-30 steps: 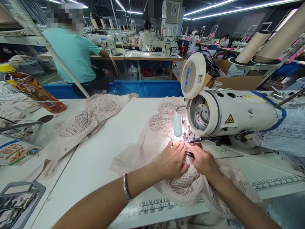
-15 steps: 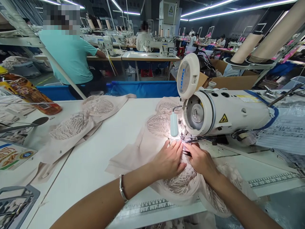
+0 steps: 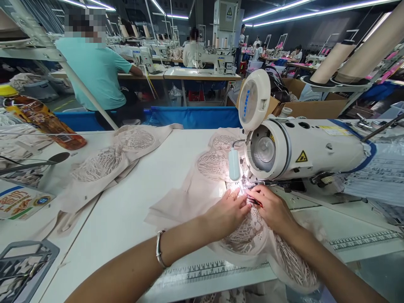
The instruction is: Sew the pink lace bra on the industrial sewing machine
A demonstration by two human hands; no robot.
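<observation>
The fingers [image 3: 236, 201] of the left hand [image 3: 227, 214] lie flat and together on the lace fabric [image 3: 243, 235], pressing it to the bench [image 3: 132, 210]. Beside them, the right hand [image 3: 274, 210] pinches a thin dark tool [image 3: 254, 200], apparently tweezers, its tip lost in lamp glare. Just beyond the fingertips sits the sewing machine [image 3: 303, 151]; the needle itself is too bright to make out. Under both palms the fabric is hidden, its near edge hanging off the bench.
</observation>
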